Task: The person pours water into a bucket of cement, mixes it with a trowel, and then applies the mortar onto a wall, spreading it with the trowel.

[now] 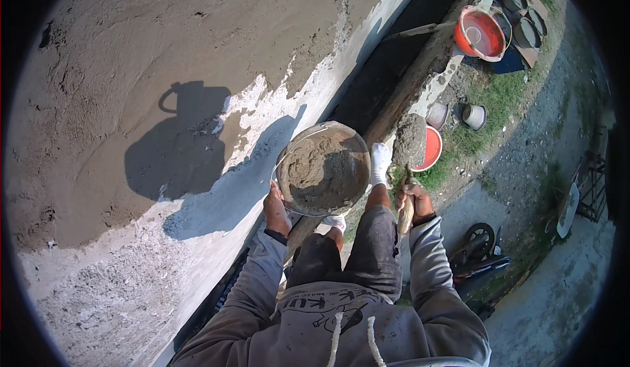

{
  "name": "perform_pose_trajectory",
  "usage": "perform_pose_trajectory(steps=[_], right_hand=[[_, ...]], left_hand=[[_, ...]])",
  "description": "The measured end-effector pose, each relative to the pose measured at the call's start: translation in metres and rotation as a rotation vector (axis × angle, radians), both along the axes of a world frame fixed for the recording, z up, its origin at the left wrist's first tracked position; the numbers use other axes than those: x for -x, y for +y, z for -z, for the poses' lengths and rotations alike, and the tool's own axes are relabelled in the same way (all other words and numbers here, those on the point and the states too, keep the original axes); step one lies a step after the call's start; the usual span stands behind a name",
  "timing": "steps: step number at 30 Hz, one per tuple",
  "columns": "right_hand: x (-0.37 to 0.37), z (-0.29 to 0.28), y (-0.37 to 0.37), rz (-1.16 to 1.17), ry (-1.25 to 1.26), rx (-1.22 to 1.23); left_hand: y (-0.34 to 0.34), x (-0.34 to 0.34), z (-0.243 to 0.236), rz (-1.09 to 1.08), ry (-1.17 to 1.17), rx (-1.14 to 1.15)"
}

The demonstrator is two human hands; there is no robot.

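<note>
My left hand (pixel 277 211) grips the near left rim of a round mortar pan (pixel 360 181). Wet grey mortar (pixel 321 163) lies in the pan, part of it in shade, and a thin wire handle runs along the rim. My right hand (pixel 415 198) is closed round the wooden handle of a trowel (pixel 405 217). Its blade points away from me and looks covered with mortar (pixel 410 141). On the left rises a wall (pixel 131 52), coated with wet grey plaster above and whitish below.
I stand on a narrow raised ledge (pixel 420 91), a dark gap between it and the wall. An orange-red bucket (pixel 482 34) rests at its far end. Lower down are a red bucket (pixel 432 149), small pails (pixel 474 116), grass and a motorbike (pixel 479 249). Black round pans (pixel 527 32) sit farther off.
</note>
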State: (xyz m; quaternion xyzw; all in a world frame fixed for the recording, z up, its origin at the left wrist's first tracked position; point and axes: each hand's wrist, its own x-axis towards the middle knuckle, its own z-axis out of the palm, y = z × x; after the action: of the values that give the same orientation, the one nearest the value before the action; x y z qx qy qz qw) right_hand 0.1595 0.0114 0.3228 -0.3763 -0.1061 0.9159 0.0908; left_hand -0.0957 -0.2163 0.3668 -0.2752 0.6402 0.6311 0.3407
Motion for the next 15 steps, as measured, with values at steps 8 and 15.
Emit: perform_pose_trajectory(steps=[8, 15], right_hand=[[0.007, 0.04, 0.014, 0.575, -0.594, -0.405], [0.26, 0.026, -0.045, -0.19, -0.835, -1.099]], left_hand=[[-0.052, 0.001, 0.022, 0.07, -0.033, 0.159], [-0.051, -0.022, 0.005, 0.145, -0.075, 0.362]])
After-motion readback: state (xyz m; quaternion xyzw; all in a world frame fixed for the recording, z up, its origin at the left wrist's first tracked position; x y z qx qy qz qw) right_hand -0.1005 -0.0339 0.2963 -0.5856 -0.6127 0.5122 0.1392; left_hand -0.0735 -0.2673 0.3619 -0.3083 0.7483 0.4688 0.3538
